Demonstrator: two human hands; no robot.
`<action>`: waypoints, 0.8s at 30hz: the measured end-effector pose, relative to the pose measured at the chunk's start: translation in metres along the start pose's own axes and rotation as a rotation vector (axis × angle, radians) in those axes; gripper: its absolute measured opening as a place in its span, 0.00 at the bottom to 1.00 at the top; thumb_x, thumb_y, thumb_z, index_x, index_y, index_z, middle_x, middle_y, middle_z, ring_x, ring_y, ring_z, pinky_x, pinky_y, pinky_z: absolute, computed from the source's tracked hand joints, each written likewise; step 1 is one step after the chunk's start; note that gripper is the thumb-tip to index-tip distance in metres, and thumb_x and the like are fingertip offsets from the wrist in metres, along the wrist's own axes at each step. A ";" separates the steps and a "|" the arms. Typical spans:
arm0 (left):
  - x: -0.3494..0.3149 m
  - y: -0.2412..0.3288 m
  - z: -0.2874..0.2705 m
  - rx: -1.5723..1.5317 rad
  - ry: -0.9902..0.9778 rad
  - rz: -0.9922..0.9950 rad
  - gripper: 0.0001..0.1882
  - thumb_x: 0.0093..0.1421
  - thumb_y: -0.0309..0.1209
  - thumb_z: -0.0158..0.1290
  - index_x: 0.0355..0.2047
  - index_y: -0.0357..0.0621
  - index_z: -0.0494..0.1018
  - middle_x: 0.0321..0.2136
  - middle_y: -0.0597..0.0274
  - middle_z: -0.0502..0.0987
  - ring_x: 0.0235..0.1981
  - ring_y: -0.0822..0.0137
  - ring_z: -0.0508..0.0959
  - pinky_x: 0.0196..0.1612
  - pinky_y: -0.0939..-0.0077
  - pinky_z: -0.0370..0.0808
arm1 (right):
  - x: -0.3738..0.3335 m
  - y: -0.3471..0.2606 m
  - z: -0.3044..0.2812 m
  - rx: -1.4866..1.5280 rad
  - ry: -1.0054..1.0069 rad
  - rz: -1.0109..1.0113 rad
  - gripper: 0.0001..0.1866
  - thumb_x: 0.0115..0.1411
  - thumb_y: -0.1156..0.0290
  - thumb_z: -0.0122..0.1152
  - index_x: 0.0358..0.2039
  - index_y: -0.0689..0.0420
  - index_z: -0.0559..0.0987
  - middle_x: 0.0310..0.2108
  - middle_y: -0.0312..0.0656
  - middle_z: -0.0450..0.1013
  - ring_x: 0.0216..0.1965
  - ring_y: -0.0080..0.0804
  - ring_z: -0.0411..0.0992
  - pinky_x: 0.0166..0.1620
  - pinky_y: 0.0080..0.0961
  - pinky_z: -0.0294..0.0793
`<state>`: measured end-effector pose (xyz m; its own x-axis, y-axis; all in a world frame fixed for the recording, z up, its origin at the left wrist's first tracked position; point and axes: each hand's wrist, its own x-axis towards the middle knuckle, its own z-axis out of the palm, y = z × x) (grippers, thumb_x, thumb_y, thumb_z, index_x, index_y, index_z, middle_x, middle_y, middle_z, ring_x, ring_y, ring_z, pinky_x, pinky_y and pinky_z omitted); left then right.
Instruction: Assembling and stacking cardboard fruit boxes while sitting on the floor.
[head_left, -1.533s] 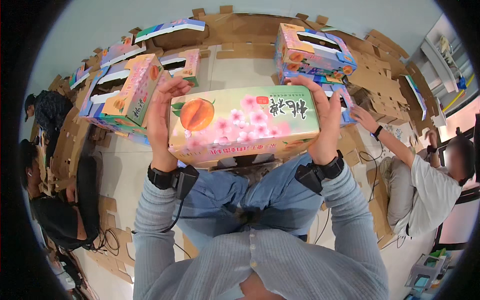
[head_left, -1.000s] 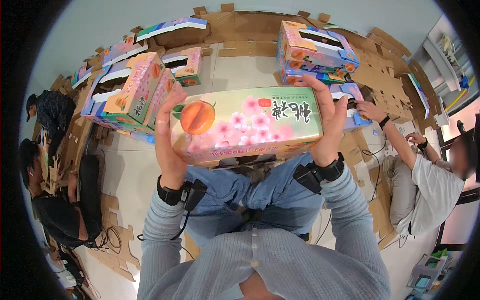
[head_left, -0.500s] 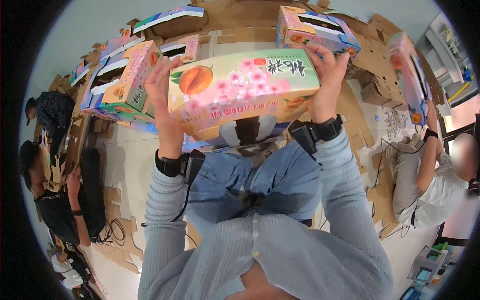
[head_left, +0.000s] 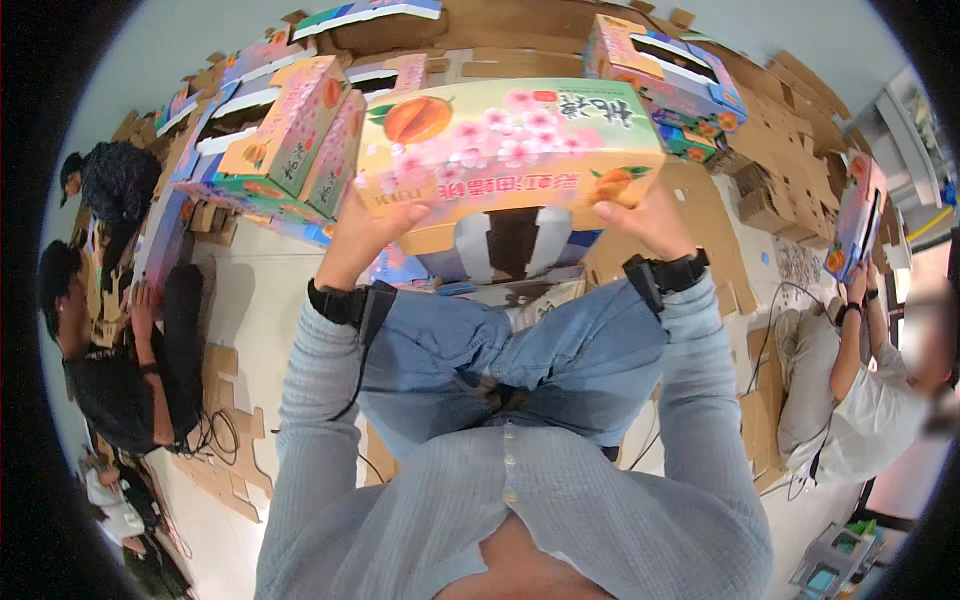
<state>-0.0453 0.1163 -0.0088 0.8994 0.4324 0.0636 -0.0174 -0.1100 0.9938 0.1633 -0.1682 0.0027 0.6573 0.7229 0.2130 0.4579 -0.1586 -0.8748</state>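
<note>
A cardboard fruit carton (head_left: 510,150) with pink blossoms and an orange fruit printed on it is held up in front of me, above my knees. My left hand (head_left: 375,228) grips its left end, thumb lying along the lower near edge. At the right end, my right hand (head_left: 650,218) is closed on the carton with its thumb on the near edge. Most fingers of both hands are hidden behind the box. Dark straps with small black devices circle both wrists. On the carton's underside, a dark slot shows between pale flaps.
Folded cartons (head_left: 285,130) stand at the left, and another carton (head_left: 665,75) is at the far right. Flattened cardboard (head_left: 790,130) lies on the floor. A person (head_left: 110,360) sits at left; another person (head_left: 870,390) at right holds a similar carton (head_left: 855,215). Black cables (head_left: 220,435) lie nearby.
The carton has tipped and risen slightly in the picture; my thumbs now show on its near edge. My hands have slid lower on its ends. The person at right has lowered their carton.
</note>
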 end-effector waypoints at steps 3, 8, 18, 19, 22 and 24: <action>0.005 0.010 -0.003 0.206 -0.203 0.032 0.40 0.47 0.32 0.68 0.56 0.36 0.60 0.49 0.58 0.72 0.49 0.69 0.72 0.50 0.71 0.71 | 0.007 0.013 -0.018 0.292 -0.205 0.146 0.24 0.50 0.70 0.68 0.47 0.62 0.72 0.40 0.40 0.76 0.43 0.27 0.73 0.46 0.25 0.73; 0.007 0.009 0.001 0.299 -0.072 0.052 0.44 0.46 0.34 0.68 0.59 0.36 0.56 0.49 0.55 0.71 0.50 0.65 0.71 0.54 0.70 0.68 | 0.015 0.023 -0.010 0.231 -0.139 0.097 0.27 0.49 0.74 0.70 0.49 0.63 0.70 0.43 0.42 0.75 0.43 0.28 0.75 0.48 0.27 0.74; 0.003 0.004 -0.002 0.242 -0.173 0.085 0.38 0.47 0.32 0.68 0.56 0.38 0.62 0.48 0.58 0.73 0.49 0.66 0.73 0.51 0.71 0.71 | 0.013 0.012 -0.008 0.299 -0.085 0.014 0.26 0.48 0.78 0.69 0.48 0.64 0.70 0.38 0.42 0.75 0.39 0.28 0.76 0.45 0.25 0.76; 0.001 0.004 -0.003 0.256 -0.227 0.089 0.37 0.47 0.32 0.68 0.56 0.38 0.63 0.48 0.57 0.73 0.50 0.66 0.73 0.52 0.70 0.71 | 0.012 0.010 -0.011 0.306 -0.142 0.043 0.26 0.49 0.76 0.70 0.48 0.63 0.70 0.39 0.41 0.75 0.41 0.28 0.75 0.46 0.25 0.75; -0.003 0.005 -0.005 0.310 -0.305 0.109 0.36 0.46 0.32 0.67 0.55 0.38 0.65 0.49 0.56 0.73 0.50 0.65 0.73 0.53 0.69 0.71 | 0.004 0.003 -0.019 0.250 -0.255 0.162 0.28 0.48 0.72 0.71 0.49 0.62 0.70 0.42 0.40 0.74 0.43 0.26 0.74 0.47 0.25 0.74; -0.006 0.006 -0.008 0.357 -0.320 0.116 0.36 0.46 0.32 0.67 0.54 0.39 0.65 0.50 0.56 0.73 0.51 0.64 0.73 0.53 0.69 0.70 | -0.002 -0.001 -0.018 0.177 -0.289 0.079 0.29 0.48 0.71 0.72 0.49 0.62 0.71 0.42 0.40 0.74 0.44 0.25 0.73 0.48 0.25 0.73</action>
<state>-0.0544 0.1207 -0.0028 0.9905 0.1083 0.0849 -0.0250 -0.4653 0.8848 0.1720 -0.1818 0.0112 0.4781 0.8777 0.0321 0.2848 -0.1203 -0.9510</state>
